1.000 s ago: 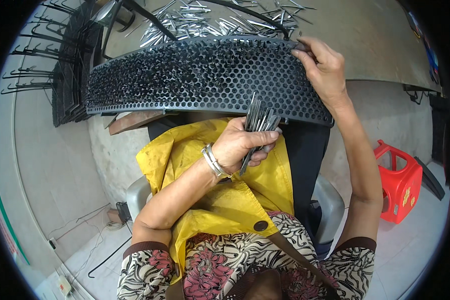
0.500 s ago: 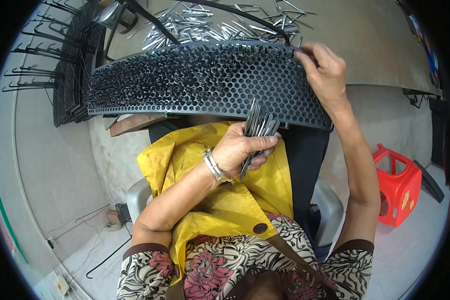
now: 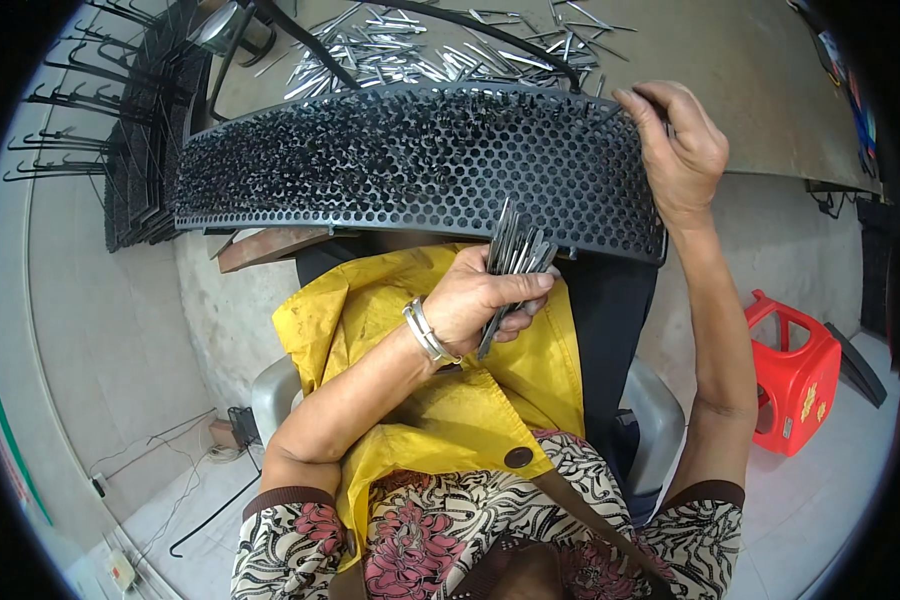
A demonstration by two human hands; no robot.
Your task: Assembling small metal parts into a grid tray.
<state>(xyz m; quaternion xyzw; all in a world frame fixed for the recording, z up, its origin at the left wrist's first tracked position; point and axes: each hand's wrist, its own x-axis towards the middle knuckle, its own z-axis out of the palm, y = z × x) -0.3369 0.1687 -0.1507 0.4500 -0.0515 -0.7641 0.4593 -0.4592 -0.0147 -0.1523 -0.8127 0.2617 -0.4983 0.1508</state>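
Shifted right hand (image 3: pixel 682 155) toward three o'clock, baring more of curved black honeycomb-holed tray (image 3: pixel 570 170) — cannot tell if pinching anything — while gripping slim grey metal strips (image 3: pixel 513 250) in left hand (image 3: pixel 478 297).

left grip (image 3: pixel 478 300): partly hides strips (image 3: pixel 515 247) | right grip (image 3: pixel 684 152): contents unclear | metal pile (image 3: pixel 382 46): top-cropped

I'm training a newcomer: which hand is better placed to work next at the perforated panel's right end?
Probably the right hand: it is by the upper right corner of the perforated panel, while the left hand is closed around a bundle of thin metal pieces, so seems less free.
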